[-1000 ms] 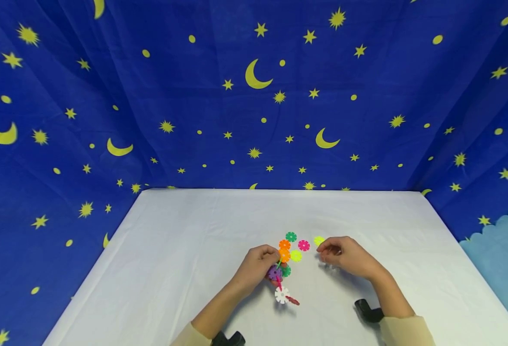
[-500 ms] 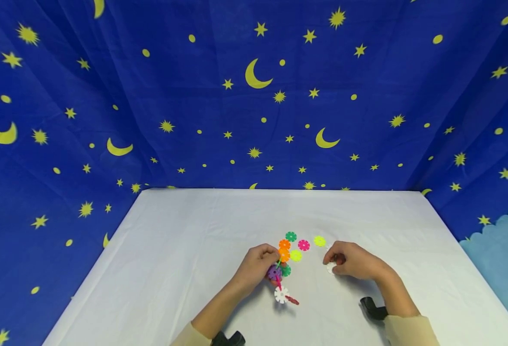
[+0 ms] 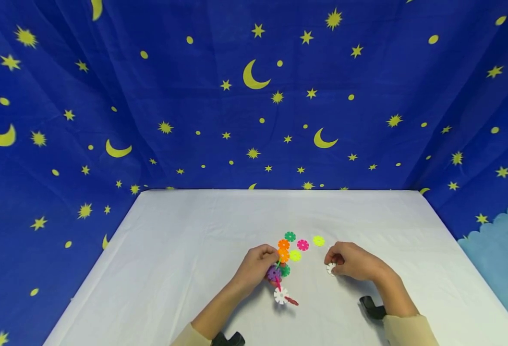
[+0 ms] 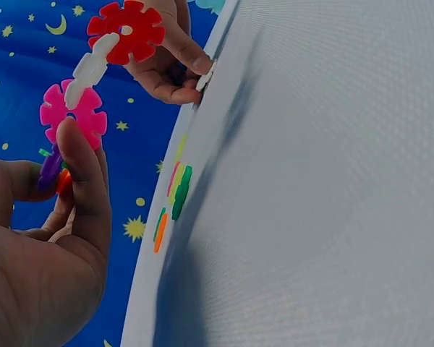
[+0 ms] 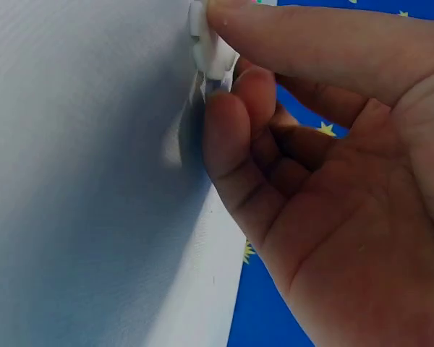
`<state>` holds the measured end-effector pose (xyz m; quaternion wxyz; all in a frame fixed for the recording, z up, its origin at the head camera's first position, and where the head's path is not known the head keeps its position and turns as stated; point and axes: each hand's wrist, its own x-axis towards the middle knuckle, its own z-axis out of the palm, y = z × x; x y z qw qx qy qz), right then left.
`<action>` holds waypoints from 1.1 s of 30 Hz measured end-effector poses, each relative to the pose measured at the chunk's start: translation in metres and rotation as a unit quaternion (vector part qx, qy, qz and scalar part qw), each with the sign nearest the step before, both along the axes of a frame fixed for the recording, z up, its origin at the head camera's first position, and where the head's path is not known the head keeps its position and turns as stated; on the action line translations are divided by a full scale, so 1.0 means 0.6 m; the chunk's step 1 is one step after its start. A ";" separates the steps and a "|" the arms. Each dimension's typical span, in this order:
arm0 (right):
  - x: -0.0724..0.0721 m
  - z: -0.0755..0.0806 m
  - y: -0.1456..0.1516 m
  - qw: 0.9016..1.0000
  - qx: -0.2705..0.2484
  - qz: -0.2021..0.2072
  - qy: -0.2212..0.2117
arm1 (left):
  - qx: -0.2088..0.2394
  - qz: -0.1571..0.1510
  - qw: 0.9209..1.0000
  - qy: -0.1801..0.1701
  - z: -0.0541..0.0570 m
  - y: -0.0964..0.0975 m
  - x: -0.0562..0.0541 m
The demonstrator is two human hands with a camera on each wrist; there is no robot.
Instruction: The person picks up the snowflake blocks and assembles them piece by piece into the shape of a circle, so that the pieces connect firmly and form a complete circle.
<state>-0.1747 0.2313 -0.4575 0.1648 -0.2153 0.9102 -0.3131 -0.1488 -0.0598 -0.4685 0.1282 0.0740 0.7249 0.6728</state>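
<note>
Between its thumb and fingers my left hand (image 3: 256,266) grips a chain of interlocking snowflake discs, raised above the table. Along it run an orange disc, a purple disc (image 3: 273,273), a pink disc (image 4: 72,112), a white disc (image 3: 281,295) and a red disc (image 4: 126,32) at the free end. Its inner part is hidden by the fingers. To the right, my right hand (image 3: 353,259) pinches a loose white snowflake disc (image 3: 330,269) low at the tabletop. Seen from the right wrist, the thumb presses this white disc (image 5: 213,50) from above, fingertips beneath it.
Loose discs lie flat beyond and between the hands: green (image 3: 290,236), orange (image 3: 283,244), pink (image 3: 303,245) and two yellow, one farther right (image 3: 319,240). A white cloth covers the table (image 3: 185,250). A blue star-patterned curtain (image 3: 219,110) stands behind it.
My right hand has moved slightly right and down from beside the far yellow disc, and its fingers have closed on the white disc. The left hand and its chain stay nearly still.
</note>
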 end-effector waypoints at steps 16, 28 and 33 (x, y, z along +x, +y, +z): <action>0.000 0.006 -0.015 0.998 -0.068 0.018 0.008 | -0.030 -0.007 0.999 0.026 -0.009 0.002 -0.001; 0.012 0.013 -0.059 0.987 -0.150 -0.006 0.057 | -0.024 -0.022 0.999 0.043 -0.012 0.001 0.002; 0.031 0.042 -0.083 0.984 -0.166 -0.011 0.068 | -0.014 -0.020 0.999 0.027 -0.011 0.003 0.001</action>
